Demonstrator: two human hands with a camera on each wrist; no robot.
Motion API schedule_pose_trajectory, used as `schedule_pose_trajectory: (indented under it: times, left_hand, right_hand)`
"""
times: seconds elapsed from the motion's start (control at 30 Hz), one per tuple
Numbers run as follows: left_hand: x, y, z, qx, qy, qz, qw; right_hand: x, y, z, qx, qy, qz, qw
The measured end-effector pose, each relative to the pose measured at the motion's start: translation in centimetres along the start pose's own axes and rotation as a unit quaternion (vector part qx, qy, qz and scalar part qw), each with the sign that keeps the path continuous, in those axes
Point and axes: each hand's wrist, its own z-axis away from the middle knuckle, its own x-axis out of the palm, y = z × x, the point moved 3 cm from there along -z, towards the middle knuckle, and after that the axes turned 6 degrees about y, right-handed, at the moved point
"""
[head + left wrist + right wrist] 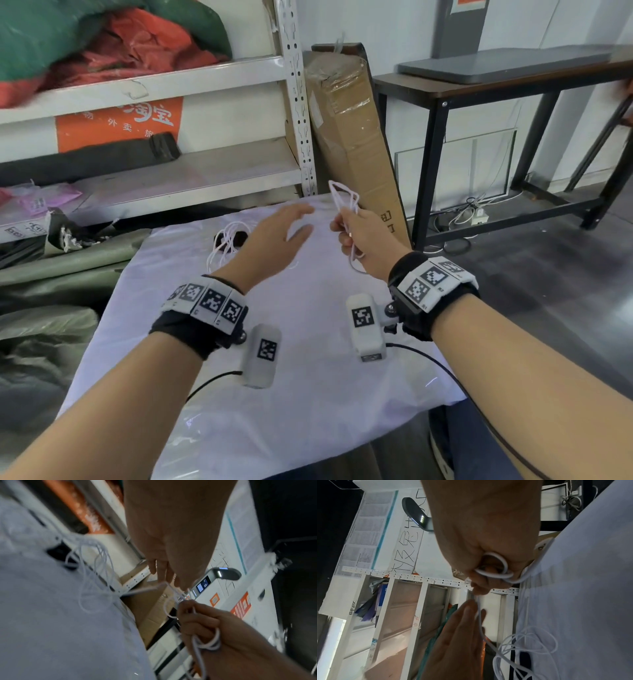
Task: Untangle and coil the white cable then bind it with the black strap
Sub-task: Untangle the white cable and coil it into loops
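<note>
**Coil begun in your right hand; strap unused**

Head view: your right hand [363, 236] grips a few white cable [343, 198] loops above the counter [308, 394], keeping them gathered.

Left wrist view: the black strap [58, 553] lies under the cable's slack.

Right wrist view: your left hand [458, 632], fingers straight, guides the strand.

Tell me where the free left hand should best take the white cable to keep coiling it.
Probably on the taut run of the white cable just below the right hand, which grips the finished loops. The left hand is open beside that strand; coming in from the left with a thumb-and-finger pinch looks easiest. The loose tangle on the white cloth overlaps the black strap.
</note>
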Motion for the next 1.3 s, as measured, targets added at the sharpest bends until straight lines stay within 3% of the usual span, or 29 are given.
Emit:
schedule_pose_trajectory:
  times: [0.1, 0.2, 0.3, 0.4, 0.5, 0.57, 0.63, 0.73, 0.83, 0.93, 1.1, 1.2, 1.3]
  left_hand:
    - [0.9, 0.8, -0.1, -0.066, -0.067, 0.142, 0.985]
    - [0.7, -0.4, 0.5, -0.112, -0.049, 0.188, 0.975]
    - [-0.3, -2.7, 1.0, -0.133, -0.051, 0.023, 0.99]
    - [-0.3, -5.4, 2.0, -0.121, -0.158, -0.235, 0.951]
    - [0.6, -5.3, 2.4, -0.102, -0.186, -0.285, 0.935]
    - [1.5, -3.4, 1.9, -0.048, -0.17, -0.237, 0.955]
    - [2.3, -0.9, 1.6, -0.011, -0.21, -0.113, 0.971]
    - [3.1, 2.0, 2.2, -0.087, -0.291, 0.132, 0.944]
    - [3.7, 3.0, 2.6, -0.119, -0.276, 0.23, 0.926]
    - [3.6, 2.0, 2.9, -0.139, -0.282, 0.249, 0.916]
    - [3.0, 0.0, 4.7, -0.14, -0.362, 0.159, 0.908]
    - [2.2, -0.3, 5.0, -0.146, -0.368, 0.175, 0.901]
    - [1.3, -0.2, 4.7, -0.134, -0.356, 0.252, 0.89]
  right_hand:
    - [0.2, -0.4, 0.5, 0.034, -0.046, -0.041, 0.998]
    - [-0.7, -0.4, 0.7, 0.088, -0.038, -0.097, 0.991]
    - [-1.6, 0.1, 0.3, 0.121, 0.004, -0.157, 0.98]
    - [-2.1, 0.5, -0.3, 0.124, 0.035, -0.224, 0.966]
    - [-1.6, 0.8, -0.5, 0.132, 0.04, -0.269, 0.953]
    - [-0.9, 1.0, -0.6, 0.135, 0.04, -0.288, 0.947]
    - [-0.5, 0.9, -0.5, 0.134, 0.037, -0.306, 0.942]
    - [-0.5, 0.4, -0.1, 0.134, 0.039, -0.334, 0.932]
    - [-0.8, 0.0, 0.3, 0.116, 0.036, -0.367, 0.922]
    - [-1.5, -0.1, 0.3, 0.092, 0.046, -0.35, 0.931]
    - [-4.3, -0.3, -0.8, 0.064, 0.167, -0.349, 0.92]
    - [-4.8, 0.2, -1.0, 0.034, 0.211, -0.214, 0.953]
    - [-4.8, 0.8, -1.1, 0.002, 0.205, -0.045, 0.978]
